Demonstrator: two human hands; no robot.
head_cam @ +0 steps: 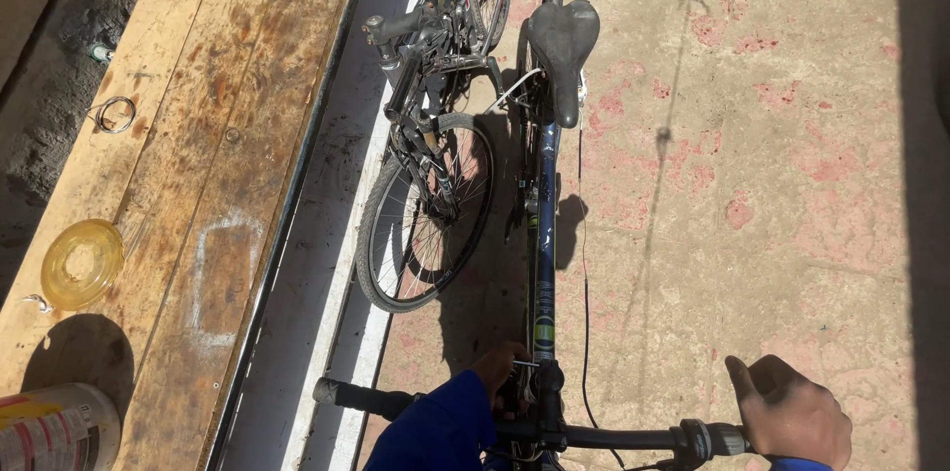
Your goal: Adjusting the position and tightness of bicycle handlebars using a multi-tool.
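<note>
Head view, looking down along a dark bike (542,263) standing on a stained concrete floor (772,164). Saddle (561,50) far end of frame, handlebar (594,434) nearest the camera.

Left hand (500,377): blue sleeve, reaches in at the stem (547,387) where bar meets frame. Fingers curled around or against the stem hardware; whether the grip is truly closed on a part or only pressing it, cannot tell, the fingers are in shadow.

Right hand (792,412): sits at the right bar end, thumb raised, fingers folded loosely. Grip looks half open, resting on the bar end rather than clamped.

Left bar end (356,397) is free, no hand on it.

A second bike (430,135) leans just beside the first, its wheel (424,214) close to the first bike's frame. To the left a wooden tabletop (228,135) carries a yellow lid (81,261), a wire ring (114,113) and a can (54,426).

Risk, as judged: with the right hand loose and the left busy at the stem, the bike is weakly held. If the bar swings, the front could turn and the bike could tip left onto the second bike. Fingers at the stem could be pinched should the bar rotate.
</note>
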